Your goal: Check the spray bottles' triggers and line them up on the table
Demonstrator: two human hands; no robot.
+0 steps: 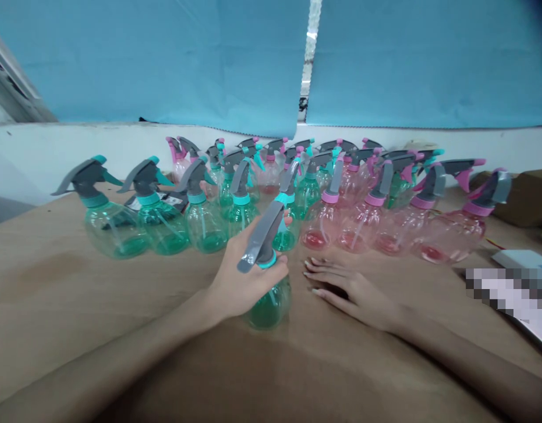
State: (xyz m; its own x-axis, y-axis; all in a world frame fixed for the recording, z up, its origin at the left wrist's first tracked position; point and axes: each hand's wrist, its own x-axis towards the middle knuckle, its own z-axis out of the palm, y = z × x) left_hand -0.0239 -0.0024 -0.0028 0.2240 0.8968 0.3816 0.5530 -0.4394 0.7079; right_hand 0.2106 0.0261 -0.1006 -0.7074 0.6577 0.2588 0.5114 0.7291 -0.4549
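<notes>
My left hand (242, 279) is wrapped round the neck of a green spray bottle (267, 305) with a grey trigger head and teal collar, which stands on the brown table (99, 305). My right hand (341, 288) lies flat on the table just right of that bottle, fingers stretched out and pointing left, holding nothing. Behind both hands stand rows of spray bottles: green ones (165, 226) on the left, pink ones (385, 229) on the right.
A pale flat object (524, 258) and a pixelated patch lie at the table's right edge. A brown box (529, 197) sits at the far right. A white ledge and blue curtains (187, 59) rise behind the bottles.
</notes>
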